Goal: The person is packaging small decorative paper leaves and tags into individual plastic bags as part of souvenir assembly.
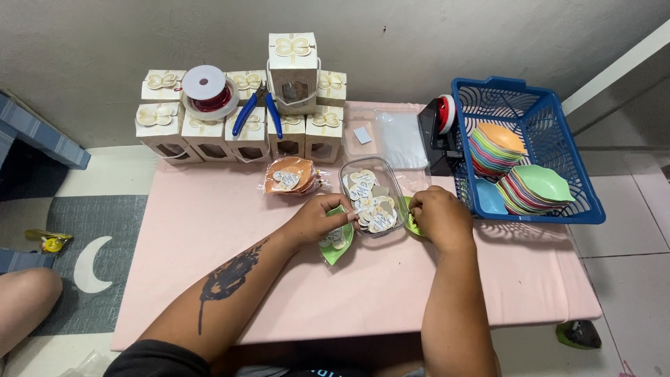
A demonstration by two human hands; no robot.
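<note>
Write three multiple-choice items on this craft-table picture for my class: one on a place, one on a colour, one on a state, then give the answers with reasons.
1. Where do the blue-handled pliers lie?
A. on the gift boxes
B. in the basket
C. on the floor

2. What colour is the basket of leaf dishes?
A. red
B. blue
C. white

3. How is the clear tub of paper hearts?
A. lidded
B. overturned
C. open, upright

Answers: 1 A, the pliers rest across the box tops by the wall. 2 B, its lattice walls are blue. 3 C, no lid covers it and the left hand and right hand work at its near rim.
</note>
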